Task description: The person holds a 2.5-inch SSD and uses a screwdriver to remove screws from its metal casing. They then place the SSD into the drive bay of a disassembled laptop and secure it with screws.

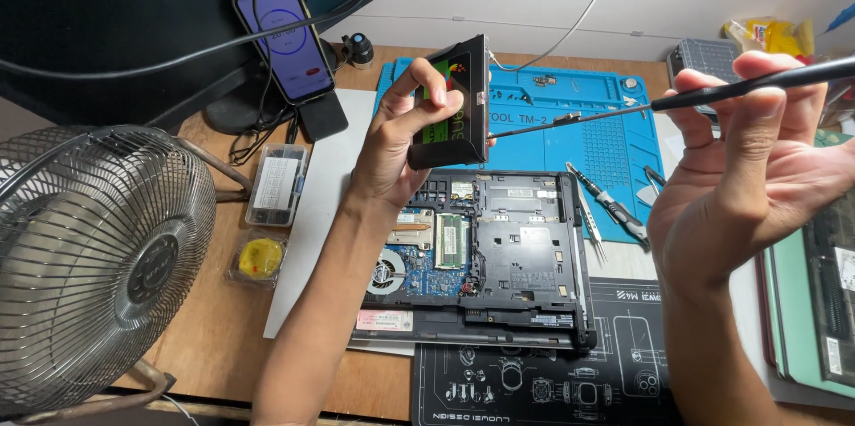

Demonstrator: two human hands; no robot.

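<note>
My left hand (401, 137) holds a small black drive (456, 105) with a coloured label upright above an opened laptop (499, 257). My right hand (757, 159) grips a long thin black screwdriver (659, 104); its tip touches the drive's right edge. The laptop lies bottom-up with its cover off, showing the fan, memory stick and circuit board beneath my hands.
A blue repair mat (606, 114) holds screws and small tools. Another screwdriver (614, 210) and tweezers lie right of the laptop. A metal fan (93, 266) stands at left, near a phone (285, 39) on a stand, a clear bit case (276, 184) and a black mat (534, 381).
</note>
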